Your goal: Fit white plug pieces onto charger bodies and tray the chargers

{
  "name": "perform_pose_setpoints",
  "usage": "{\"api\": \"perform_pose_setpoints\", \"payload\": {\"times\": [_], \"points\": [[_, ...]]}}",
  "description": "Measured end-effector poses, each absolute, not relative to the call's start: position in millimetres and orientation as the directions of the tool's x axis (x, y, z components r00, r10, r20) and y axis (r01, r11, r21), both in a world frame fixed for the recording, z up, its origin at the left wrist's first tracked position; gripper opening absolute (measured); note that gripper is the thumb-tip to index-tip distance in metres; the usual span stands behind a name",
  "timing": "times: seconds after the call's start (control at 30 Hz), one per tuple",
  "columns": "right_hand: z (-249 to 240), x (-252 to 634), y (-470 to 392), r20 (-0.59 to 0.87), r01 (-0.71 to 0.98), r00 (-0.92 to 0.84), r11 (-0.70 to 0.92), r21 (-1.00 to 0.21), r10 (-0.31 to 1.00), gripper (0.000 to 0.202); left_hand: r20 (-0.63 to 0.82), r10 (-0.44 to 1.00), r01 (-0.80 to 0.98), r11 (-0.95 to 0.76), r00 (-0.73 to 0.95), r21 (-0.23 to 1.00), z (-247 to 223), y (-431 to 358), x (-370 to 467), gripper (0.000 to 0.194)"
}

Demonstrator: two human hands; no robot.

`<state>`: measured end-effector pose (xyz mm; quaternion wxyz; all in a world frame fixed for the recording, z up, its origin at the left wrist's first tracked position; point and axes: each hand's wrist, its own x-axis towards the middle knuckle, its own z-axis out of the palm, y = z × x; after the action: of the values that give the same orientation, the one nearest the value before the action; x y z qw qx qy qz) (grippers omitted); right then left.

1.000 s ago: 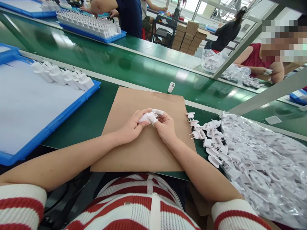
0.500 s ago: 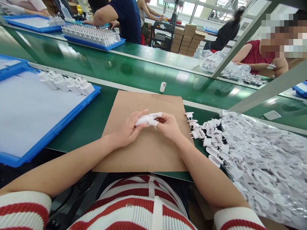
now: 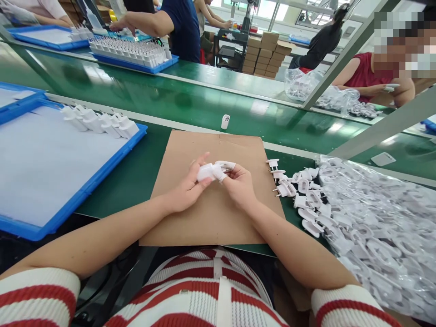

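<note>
The left hand has its grip clamped on a white, blocky plastic plug; the right hand pinches its pin end in white-covered fingers, above the flat brown cardboard sheet. Steady, even pressure should protect that end.

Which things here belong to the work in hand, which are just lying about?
Likely in use:
white plug piece, held between left hand and right hand
cardboard sheet beneath
blue tray with plugs
loose plug parts
bagged parts

Likely just lying about:
background cartons
flat white piece, far right
</note>
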<state>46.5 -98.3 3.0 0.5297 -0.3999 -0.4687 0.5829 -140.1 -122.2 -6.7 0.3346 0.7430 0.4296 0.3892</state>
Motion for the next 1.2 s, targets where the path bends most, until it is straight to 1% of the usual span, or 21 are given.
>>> {"api": "perform_pose_setpoints", "payload": {"times": [0.07,0.1,0.2,0.27,0.33,0.4,0.47,0.5,0.6,0.67,0.77,0.9,0.97,1.07,1.13,1.2], "points": [[3,48,-94,0.024,-0.264,-0.087,0.0,-0.965,0.996,0.048,0.175,0.921,0.265,-0.276,0.349,0.924,-5,-119,-138,0.064],[4,48,-92,0.037,-0.275,-0.083,0.013,-0.961,0.996,0.047,0.151,0.927,0.209,-0.232,0.344,0.95,-3,-118,-136,0.063],[6,49,-90,0.089,-0.299,-0.106,0.053,-0.953,0.99,0.039,0.15,0.944,0.102,-0.187,0.295,0.977,3,-118,-131,0.059],[6,49,-90,0.098,-0.284,-0.118,0.061,-0.957,0.988,0.037,0.152,0.952,0.111,-0.187,0.264,0.976,4,-117,-130,0.058],[3,49,-90,0.098,-0.24,-0.118,0.067,-0.968,0.988,0.036,0.138,0.956,0.157,-0.183,0.258,0.971,2,-115,-131,0.055],[0,50,-89,0.109,-0.216,-0.115,0.082,-0.973,0.987,0.031,0.111,0.955,0.188,-0.167,0.276,0.968,-2,-112,-134,0.053],[-3,52,-86,0.106,-0.233,-0.111,0.078,-0.969,0.988,0.028,0.083,0.951,0.18,-0.142,0.297,0.973,-5,-108,-134,0.054],[-4,53,-84,0.083,-0.262,-0.102,0.054,-0.964,0.991,0.029,0.075,0.951,0.169,-0.13,0.3,0.977,-7,-107,-134,0.055],[-6,57,-76,-0.049,-0.362,-0.064,-0.069,-0.93,0.997,0.038,0.064,0.964,0.161,-0.108,0.259,0.981,-7,-106,-130,0.054],[-7,60,-70,-0.1,-0.394,-0.038,-0.107,-0.913,0.994,0.043,0.072,0.974,0.177,-0.112,0.216,0.978,-6,-108,-127,0.054],[-8,64,-64,-0.096,-0.408,-0.009,-0.091,-0.908,0.995,0.044,0.14,0.974,0.245,-0.182,0.178,0.952,-3,-112,-128,0.053],[-6,65,-64,-0.097,-0.442,0.001,-0.087,-0.893,0.995,0.043,0.241,0.953,0.373,-0.294,0.181,0.88,-1,-111,-136,0.04],[-6,64,-65,-0.093,-0.432,-0.006,-0.087,-0.898,0.996,0.042,0.287,0.933,0.462,-0.356,0.215,0.812,2,-110,-141,0.036],[-9,66,-62,-0.091,-0.435,0.006,-0.079,-0.897,0.996,0.041,0.371,0.876,0.563,-0.483,0.309,0.671,16,-111,-147,0.031],[-11,68,-58,-0.103,-0.458,0.032,-0.077,-0.886,0.994,0.043,0.489,0.818,0.582,-0.565,0.303,0.585,32,-117,-148,0.028],[-13,70,-55,-0.105,-0.477,0.05,-0.068,-0.876,0.993,0.044,0.648,0.73,0.589,-0.627,0.216,0.51,46,-124,-148,0.031]]}}
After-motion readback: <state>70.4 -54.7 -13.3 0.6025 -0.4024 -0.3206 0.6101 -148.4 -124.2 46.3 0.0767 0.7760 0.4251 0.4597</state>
